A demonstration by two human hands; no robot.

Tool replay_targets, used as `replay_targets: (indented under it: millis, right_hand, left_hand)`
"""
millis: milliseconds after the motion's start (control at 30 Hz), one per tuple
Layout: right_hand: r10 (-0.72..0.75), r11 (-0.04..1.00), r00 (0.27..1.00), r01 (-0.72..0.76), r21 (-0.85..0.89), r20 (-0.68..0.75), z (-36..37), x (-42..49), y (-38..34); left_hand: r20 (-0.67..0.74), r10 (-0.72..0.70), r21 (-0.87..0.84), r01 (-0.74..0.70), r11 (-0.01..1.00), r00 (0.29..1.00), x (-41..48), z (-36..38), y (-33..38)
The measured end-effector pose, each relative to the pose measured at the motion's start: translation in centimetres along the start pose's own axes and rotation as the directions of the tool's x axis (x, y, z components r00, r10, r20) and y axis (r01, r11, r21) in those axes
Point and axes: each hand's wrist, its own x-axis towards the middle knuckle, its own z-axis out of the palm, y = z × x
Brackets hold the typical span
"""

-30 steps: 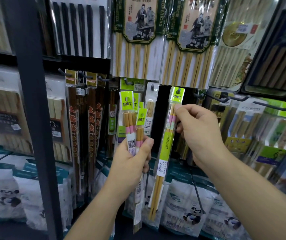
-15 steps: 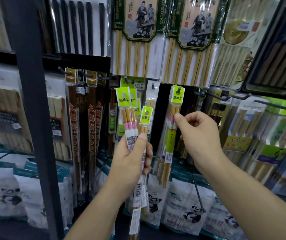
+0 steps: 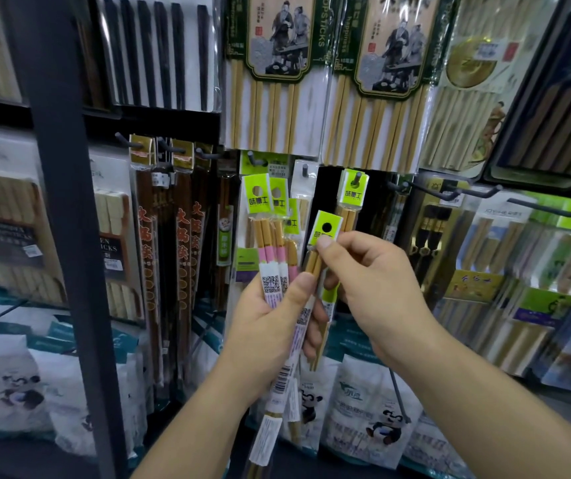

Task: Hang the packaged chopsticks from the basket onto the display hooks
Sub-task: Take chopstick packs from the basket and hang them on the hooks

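Green-topped chopstick pack [image 3: 322,257] pinched by right hand [image 3: 377,292], left hand [image 3: 270,326] gripping others.

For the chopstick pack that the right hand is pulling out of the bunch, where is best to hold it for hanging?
Pinch the pack just under its green header, from the right side, as the right hand does. That probably leaves the punched hole uncovered for the hook, while the left hand blocks the other side.

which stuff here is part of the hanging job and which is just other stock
In the job: left hand holding bundle of green-tagged packs; right hand pinching one pack; hung pack on its hook.

Other stock: dark chopsticks, panda bags.
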Motion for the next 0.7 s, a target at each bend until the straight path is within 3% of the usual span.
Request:
replay_targets:
  millis: [133, 233, 400, 700]
  right_hand:
    - [-0.02, 0.998, 0.995, 0.013, -0.066, -0.094, -0.6, 1.4, -0.3]
    - [-0.015, 0.998, 0.988, 0.005, -0.063, -0.151, -1.5, 2.9, -1.4]
    - [-0.102, 0.978, 0.978, 0.065, -0.198, -0.182, -1.7, 4.3, -1.9]
    - [-0.103, 0.976, 0.965, 0.052, -0.209, -0.242, -2.0, 5.5, -2.2]
  left_hand:
    - [-0.116, -0.05, -0.025, 0.047, 0.999, 0.992, 0.3, -0.3, -0.4]
    - [-0.185, -0.04, 0.091, 0.058, 0.994, 0.982, 0.6, -1.0, -0.5]
    - [-0.179, -0.064, 0.025, 0.07, 0.997, 0.982, 0.8, -1.2, -0.7]
    - [-0.141, -0.059, 0.05, 0.066, 0.997, 0.988, 0.7, -1.1, -0.5]
